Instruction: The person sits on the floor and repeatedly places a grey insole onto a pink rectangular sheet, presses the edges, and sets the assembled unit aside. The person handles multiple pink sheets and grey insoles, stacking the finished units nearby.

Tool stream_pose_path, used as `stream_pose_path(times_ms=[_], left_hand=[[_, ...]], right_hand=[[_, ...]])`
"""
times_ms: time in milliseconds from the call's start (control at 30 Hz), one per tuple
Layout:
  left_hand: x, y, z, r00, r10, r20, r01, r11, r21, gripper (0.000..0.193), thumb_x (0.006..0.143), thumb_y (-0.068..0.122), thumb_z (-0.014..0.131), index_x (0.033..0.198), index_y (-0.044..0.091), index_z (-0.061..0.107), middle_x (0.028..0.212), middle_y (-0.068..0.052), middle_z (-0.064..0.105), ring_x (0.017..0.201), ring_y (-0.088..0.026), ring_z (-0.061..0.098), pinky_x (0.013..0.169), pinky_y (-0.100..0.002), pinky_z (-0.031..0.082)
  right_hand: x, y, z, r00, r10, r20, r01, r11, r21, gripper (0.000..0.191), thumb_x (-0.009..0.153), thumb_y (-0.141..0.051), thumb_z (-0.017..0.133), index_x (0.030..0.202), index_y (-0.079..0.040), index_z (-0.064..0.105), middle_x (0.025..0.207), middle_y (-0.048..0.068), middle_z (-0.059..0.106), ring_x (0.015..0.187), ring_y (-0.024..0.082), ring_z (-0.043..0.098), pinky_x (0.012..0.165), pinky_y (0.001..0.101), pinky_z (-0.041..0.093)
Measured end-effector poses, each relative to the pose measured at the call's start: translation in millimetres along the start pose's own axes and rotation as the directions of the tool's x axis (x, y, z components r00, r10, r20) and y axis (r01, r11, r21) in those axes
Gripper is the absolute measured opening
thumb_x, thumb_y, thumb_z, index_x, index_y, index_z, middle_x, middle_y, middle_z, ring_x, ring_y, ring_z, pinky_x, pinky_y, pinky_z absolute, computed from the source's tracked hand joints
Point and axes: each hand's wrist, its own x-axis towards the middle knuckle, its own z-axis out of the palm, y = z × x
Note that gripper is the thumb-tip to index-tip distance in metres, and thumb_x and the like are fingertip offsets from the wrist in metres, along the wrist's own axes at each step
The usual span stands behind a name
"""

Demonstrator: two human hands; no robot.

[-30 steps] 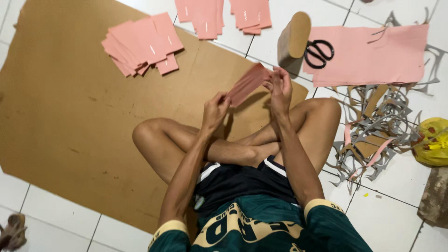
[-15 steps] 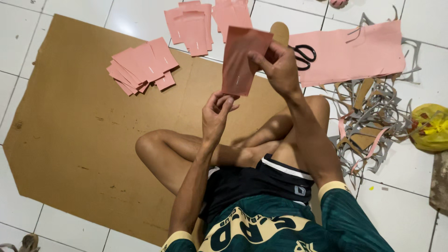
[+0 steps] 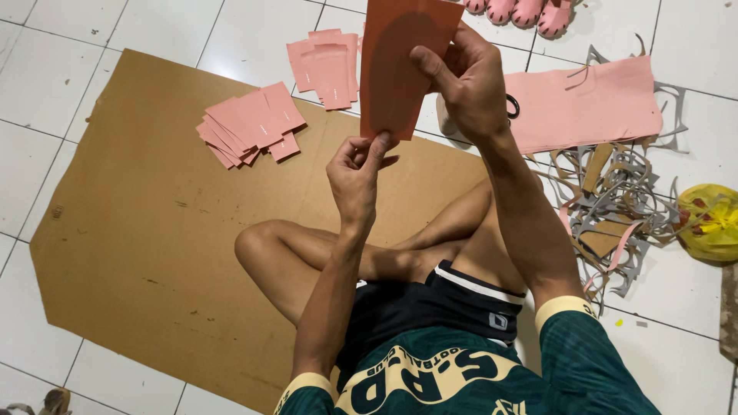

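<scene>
I hold a pink rectangular sheet (image 3: 396,65) upright in front of me, high over the floor. My right hand (image 3: 465,81) grips its right edge near the top. My left hand (image 3: 357,173) pinches its bottom edge between thumb and fingers. Below lies a large brown cardboard sheet (image 3: 146,223) on white tiles, under my crossed legs. A fanned pile of pink cut pieces (image 3: 246,123) rests on the cardboard, and another pink stack (image 3: 327,65) lies just beyond it.
A large pink sheet (image 3: 592,107) lies at the right, with black scissor handles (image 3: 512,106) peeking from behind my right wrist. Grey and pink offcut strips (image 3: 623,215) are heaped at the right beside a yellow bag (image 3: 711,223). Pink slippers (image 3: 523,11) sit at the top.
Both hands have lifted the pink sheet from low over my knees to upright and closer to the camera. The view has shifted, so the floor items sit lower and further right.
</scene>
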Motion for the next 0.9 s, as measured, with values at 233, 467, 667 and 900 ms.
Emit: stream_pose_path(times_ms=[233,467,667,900], left_hand=[[-0.1,-3.1,-1.1,1.000,-0.007,-0.011,0.007,1.000,-0.015,0.018,0.098,0.015,0.074,0.094,-0.002,0.069,0.089,-0.011,0.075,0.088,-0.016,0.075,0.080,-0.037,0.068],[1.6,-12.8,-4.0,1.000,0.014,-0.007,-0.015,0.995,-0.097,0.016,0.097,0.012,0.073,0.092,-0.003,0.068,0.088,-0.010,0.073,0.087,-0.015,0.075,0.082,-0.038,0.068],[2.5,-16.2,-4.3,0.999,0.048,0.016,-0.045,0.987,-0.154,0.018,0.099,0.012,0.074,0.091,-0.002,0.068,0.085,-0.007,0.071,0.079,-0.011,0.069,0.089,-0.040,0.067],[-0.9,-10.6,-5.4,1.000,0.014,0.017,-0.012,0.995,-0.102,0.016,0.097,0.013,0.076,0.092,-0.001,0.070,0.086,-0.008,0.074,0.083,-0.012,0.071,0.093,-0.032,0.062]], right_hand=[[-3.3,5.0,5.3,0.999,-0.050,0.012,0.050,0.999,0.016,0.043,0.105,-0.008,0.077,0.139,0.005,0.054,0.125,0.015,0.073,0.117,0.020,0.073,0.106,0.0358,0.064],[-8.6,9.7,11.7,0.995,-0.097,-0.025,0.097,0.995,-0.001,0.039,0.106,-0.002,0.074,0.139,0.005,0.055,0.125,0.014,0.073,0.117,0.019,0.073,0.105,0.0341,0.063],[-13.8,10.9,15.8,0.978,-0.202,-0.046,0.189,0.963,-0.191,0.033,0.106,0.004,0.073,0.135,0.007,0.059,0.122,0.014,0.074,0.114,0.019,0.074,0.102,0.0342,0.065],[-6.5,11.7,9.3,0.993,-0.117,-0.025,0.117,0.993,-0.004,0.035,0.105,-0.001,0.074,0.135,0.006,0.057,0.123,0.015,0.073,0.116,0.020,0.073,0.103,0.0358,0.065]])
